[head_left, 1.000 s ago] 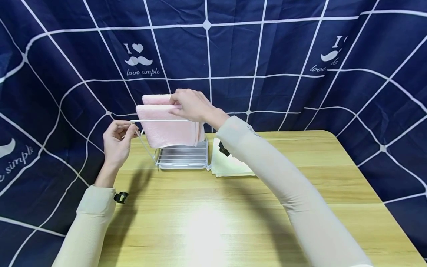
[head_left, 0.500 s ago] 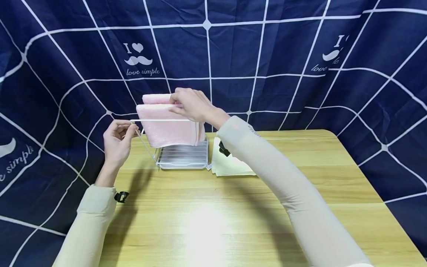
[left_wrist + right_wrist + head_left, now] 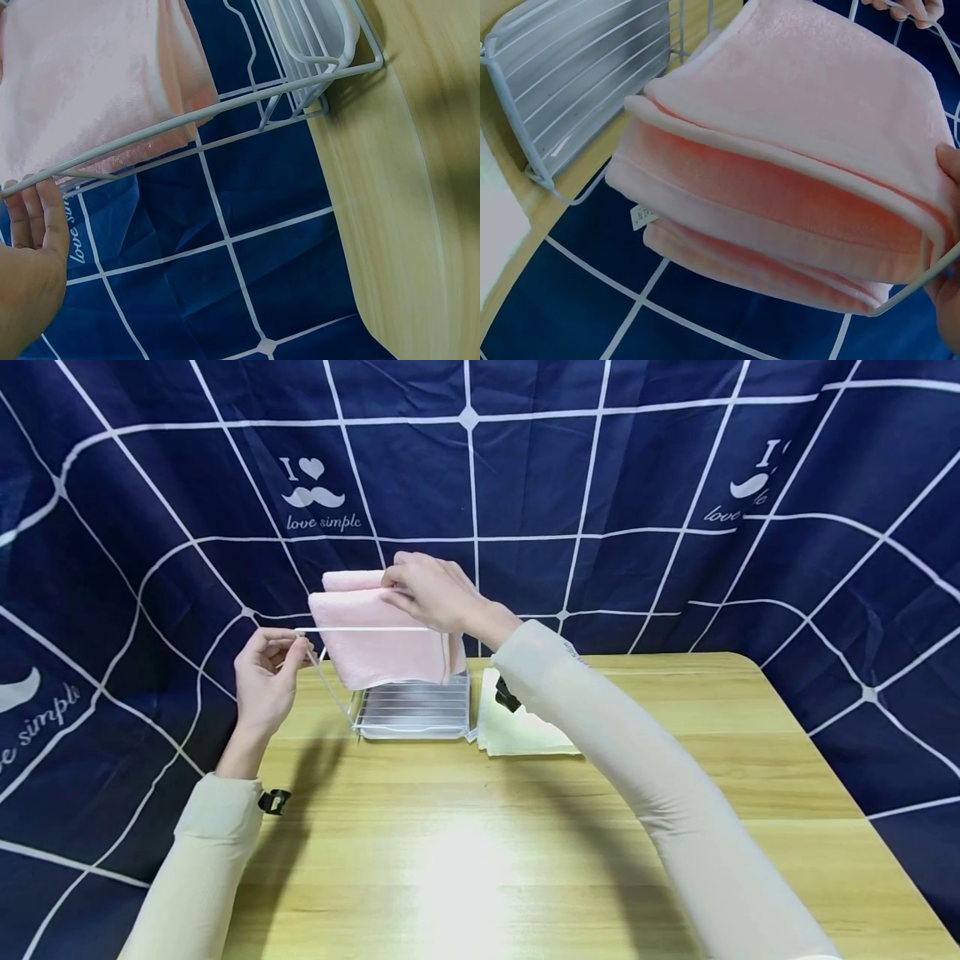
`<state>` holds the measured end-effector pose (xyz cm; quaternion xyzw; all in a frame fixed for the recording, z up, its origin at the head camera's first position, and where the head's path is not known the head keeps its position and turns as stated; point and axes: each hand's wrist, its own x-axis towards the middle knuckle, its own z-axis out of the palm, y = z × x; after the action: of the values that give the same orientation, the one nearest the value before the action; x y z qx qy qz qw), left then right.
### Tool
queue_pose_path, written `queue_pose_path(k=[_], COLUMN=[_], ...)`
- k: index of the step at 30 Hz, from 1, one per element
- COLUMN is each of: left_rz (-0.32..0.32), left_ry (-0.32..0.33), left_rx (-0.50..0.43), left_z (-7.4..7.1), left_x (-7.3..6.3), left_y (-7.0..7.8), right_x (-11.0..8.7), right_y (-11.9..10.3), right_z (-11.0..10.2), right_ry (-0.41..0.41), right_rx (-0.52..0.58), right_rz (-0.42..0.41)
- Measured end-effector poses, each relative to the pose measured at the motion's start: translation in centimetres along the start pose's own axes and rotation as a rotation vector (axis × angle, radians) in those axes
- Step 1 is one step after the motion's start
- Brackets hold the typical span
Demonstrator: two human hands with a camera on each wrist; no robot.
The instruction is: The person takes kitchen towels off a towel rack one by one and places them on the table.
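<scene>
Towel (image 3: 378, 652) apparently being arranged: right hand (image 3: 437, 593) pinches it, left hand (image 3: 266, 683) grips rack (image 3: 412, 710); next move needs rack steady.

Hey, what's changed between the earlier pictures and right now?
Very little: the right hand and the pink towel it holds have risen slightly. No new grip was taken, and nothing was let go. The left hand still pinches the upper corner of the white wire rack, and the pale yellow cloth stays beside it.
</scene>
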<state>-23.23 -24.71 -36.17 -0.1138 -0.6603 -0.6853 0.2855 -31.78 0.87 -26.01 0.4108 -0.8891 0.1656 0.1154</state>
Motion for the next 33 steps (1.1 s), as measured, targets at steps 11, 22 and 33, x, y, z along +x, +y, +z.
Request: queue_pose_path(k=[11, 22, 33], left_rz=[-0.002, 0.001, -0.002], left_ry=[0.007, 0.021, 0.024], left_rx=[0.017, 0.013, 0.028], left_z=[0.1, 0.1, 0.1], left_x=[-0.2, -0.5, -0.8], left_y=[0.2, 0.6, 0.5], right_x=[-0.5, -1.3, -2.6], right_y=[-0.2, -0.4, -0.4], right_z=[-0.8, -2.1, -3.7], right_ry=[0.070, 0.128, 0.178], right_rx=[-0.019, -0.015, -0.012], right_rz=[-0.028, -0.054, -0.084])
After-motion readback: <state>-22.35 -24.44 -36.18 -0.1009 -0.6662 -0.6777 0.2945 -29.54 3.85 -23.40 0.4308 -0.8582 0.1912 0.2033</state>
